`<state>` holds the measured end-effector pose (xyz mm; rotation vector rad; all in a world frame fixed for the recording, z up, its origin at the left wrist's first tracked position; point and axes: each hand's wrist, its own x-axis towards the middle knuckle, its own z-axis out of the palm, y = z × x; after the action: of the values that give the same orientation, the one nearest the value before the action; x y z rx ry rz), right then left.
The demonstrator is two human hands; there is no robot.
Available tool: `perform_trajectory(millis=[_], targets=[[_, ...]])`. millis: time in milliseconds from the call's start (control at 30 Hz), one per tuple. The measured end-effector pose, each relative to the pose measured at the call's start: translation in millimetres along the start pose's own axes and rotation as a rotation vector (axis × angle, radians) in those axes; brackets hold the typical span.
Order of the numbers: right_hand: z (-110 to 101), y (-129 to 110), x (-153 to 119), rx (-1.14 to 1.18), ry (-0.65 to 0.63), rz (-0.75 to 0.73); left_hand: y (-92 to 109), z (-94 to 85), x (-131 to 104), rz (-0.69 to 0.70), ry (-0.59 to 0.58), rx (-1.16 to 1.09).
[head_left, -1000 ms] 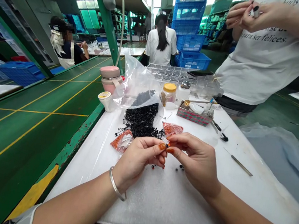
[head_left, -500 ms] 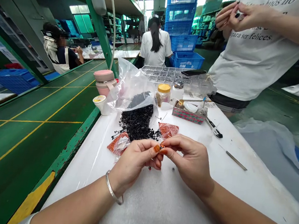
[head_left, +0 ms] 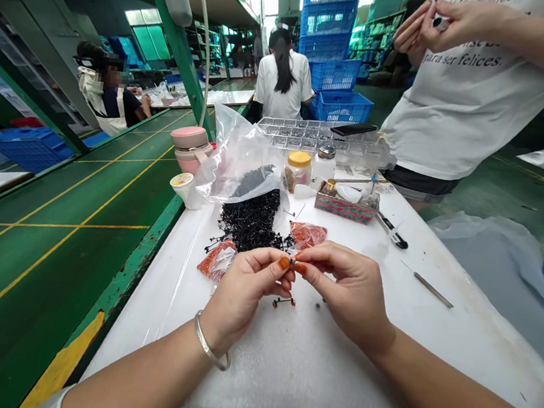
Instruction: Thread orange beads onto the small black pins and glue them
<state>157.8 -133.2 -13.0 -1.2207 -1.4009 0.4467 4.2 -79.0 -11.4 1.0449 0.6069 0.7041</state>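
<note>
My left hand [head_left: 255, 284] and my right hand [head_left: 348, 288] meet over the white tabletop [head_left: 292, 370], thumbs and forefingers pinched together on a tiny dark part [head_left: 293, 263]. Its exact kind is too small to make out. Below the fingertips lies a small black piece with red ends [head_left: 284, 303]. A small round dark bit [head_left: 318, 305] rests under my right hand. Just beyond my hands spreads a heap of thin black pin-like parts [head_left: 251, 218], spilling from a clear plastic bag [head_left: 233, 140]. Bags of small orange pieces [head_left: 308, 235] flank the heap, one on each side.
A patterned box [head_left: 345, 207], a yellow-lidded jar [head_left: 298, 171] and a pink mug [head_left: 190, 145] stand farther back. A cutter knife [head_left: 391, 232] and a needle tool [head_left: 426, 289] lie to the right. Another person [head_left: 476, 90] stands at the back right. A green conveyor [head_left: 67, 226] runs along the left.
My left hand's lower fingers have lifted slightly, uncovering more of the black piece with red ends on the table. Both hands remain pinched together at the same spot.
</note>
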Motion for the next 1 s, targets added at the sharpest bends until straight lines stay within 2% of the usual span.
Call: perform_trajectory(millis=[300, 1000], targets=[[1.5, -3.1, -1.8, -0.094, 0.038, -0.083, -0.1, -1.5, -0.6, 0.044, 0.003, 0.071], [2.8, -4.7, -3.4, -0.042, 0.021, 0.0, 0.4, -2.1, -1.5, 0.073, 0.029, 0.163]])
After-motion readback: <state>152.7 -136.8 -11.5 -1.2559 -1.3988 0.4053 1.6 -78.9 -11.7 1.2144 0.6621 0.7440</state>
